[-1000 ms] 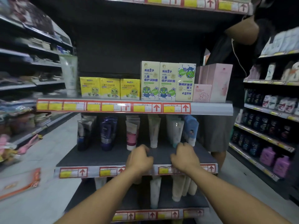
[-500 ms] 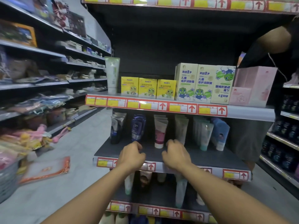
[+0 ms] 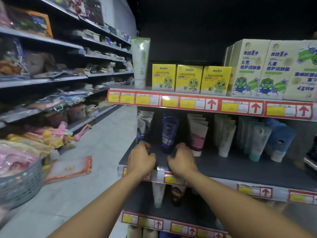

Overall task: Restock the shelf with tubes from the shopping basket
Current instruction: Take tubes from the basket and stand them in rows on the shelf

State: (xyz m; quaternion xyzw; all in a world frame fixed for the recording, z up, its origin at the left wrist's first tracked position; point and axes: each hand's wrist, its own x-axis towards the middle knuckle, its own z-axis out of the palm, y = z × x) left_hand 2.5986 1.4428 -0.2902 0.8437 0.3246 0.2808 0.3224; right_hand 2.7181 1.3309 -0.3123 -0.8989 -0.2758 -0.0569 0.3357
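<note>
- Grey shelf (image 3: 240, 167) sits in the middle of the rack, with red and yellow price tags along its front edge.
- Both hands are at the front left part of this shelf.
- Left hand (image 3: 141, 159) has its fingers curled in, close together. I cannot tell if it pinches anything.
- Right hand (image 3: 182, 160) has curled fingers too, just beside the left hand but not touching it. I cannot tell if it holds anything.
- Dark blue tube (image 3: 169, 133) stands on its cap right behind the gap between the two hands.
- Silver and blue tube (image 3: 143, 126) stands at the far left, behind the left hand.
- Pink and white tubes (image 3: 198, 134) stand in a row behind the right hand.
- More pale green tubes (image 3: 224, 134) and blue tubes (image 3: 278, 140) stand further right.
- Yellow boxes (image 3: 189, 79) with a green frog sit on the shelf above.
- Grey basket (image 3: 20, 184) is on the floor at the far left, well apart from the hands, with pink packets in it.
</note>
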